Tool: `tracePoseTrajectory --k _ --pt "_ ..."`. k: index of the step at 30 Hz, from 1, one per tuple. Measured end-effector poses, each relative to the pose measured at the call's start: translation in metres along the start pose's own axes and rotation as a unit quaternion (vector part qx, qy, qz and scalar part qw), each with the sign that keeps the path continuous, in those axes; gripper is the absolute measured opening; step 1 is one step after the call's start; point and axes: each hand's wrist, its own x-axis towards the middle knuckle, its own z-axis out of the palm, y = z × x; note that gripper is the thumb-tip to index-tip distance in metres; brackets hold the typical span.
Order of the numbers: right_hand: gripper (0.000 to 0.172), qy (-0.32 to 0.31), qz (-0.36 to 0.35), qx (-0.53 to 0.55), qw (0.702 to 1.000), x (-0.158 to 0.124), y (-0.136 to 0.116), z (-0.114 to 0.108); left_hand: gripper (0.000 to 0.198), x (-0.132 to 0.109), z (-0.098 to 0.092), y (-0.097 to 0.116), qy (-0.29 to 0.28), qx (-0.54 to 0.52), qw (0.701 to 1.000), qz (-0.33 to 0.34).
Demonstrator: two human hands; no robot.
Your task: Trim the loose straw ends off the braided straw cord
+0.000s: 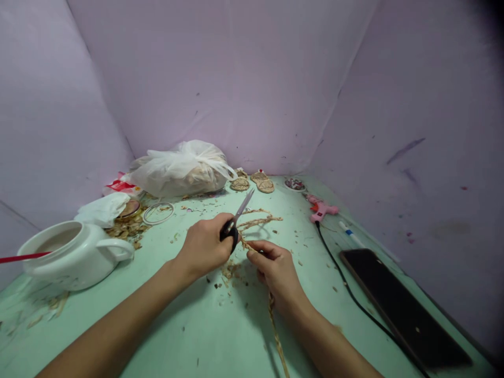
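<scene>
My left hand [205, 245] is closed around the black handles of a pair of scissors [238, 215], whose blades point up and away. My right hand [275, 268] pinches a braided straw rope [277, 336] that runs from the lower edge of the view up through its fingers. The rope's frayed loose end [260, 218] spreads out just beyond the scissors. Both hands meet over the middle of the pale green table [220, 336], with straw scraps [230, 270] scattered beneath them.
A white ceramic pot [74, 254] with a red stick in it stands at the left. Behind lie a white plastic bag [181, 168], woven straw discs [252, 181], a wire ring [158, 212] and a small dish [294, 184]. A pink glue gun [321, 209] with a black cord [346, 286], a pen [352, 234] and a dark phone [401, 307] lie at the right. Lilac walls enclose the table.
</scene>
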Motion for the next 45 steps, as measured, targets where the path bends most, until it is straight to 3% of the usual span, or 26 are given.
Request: tracePoseTrajectory --k 4,8,13,16,24,31,37,45 --pt "0.023 -0.052 0.049 0.068 0.995 -0.001 0.000 0.000 0.016 0.005 0.006 -0.011 -0.037 -0.021 0.999 -0.023" --pt "0.018 -0.061 0.091 0.156 0.982 0.005 -0.003 -0.004 0.018 0.005 0.003 -0.010 -0.032 0.004 0.999 -0.020" --pt "0.011 -0.001 0.116 0.233 0.966 0.019 -0.011 -0.017 0.033 0.000 -0.007 -0.003 -0.061 0.056 0.991 0.108" --pt "0.009 0.029 0.100 0.250 0.963 0.023 -0.016 -0.022 0.043 -0.002 -0.004 -0.001 -0.083 0.126 0.979 0.138" --pt "0.021 0.005 0.044 0.222 0.974 0.013 -0.020 -0.016 0.043 -0.006 0.013 0.003 -0.042 0.228 0.962 0.144" --pt "0.011 0.027 -0.043 0.153 0.987 0.011 -0.015 -0.010 0.047 -0.008 0.013 0.003 -0.018 0.277 0.950 0.144" --pt "0.018 0.026 -0.076 0.106 0.991 0.013 -0.005 -0.010 0.052 -0.010 0.012 0.007 -0.022 0.302 0.945 0.119" --pt "0.018 0.020 -0.077 0.106 0.991 0.013 -0.003 -0.009 0.055 -0.009 0.011 0.013 -0.072 0.318 0.941 0.085"
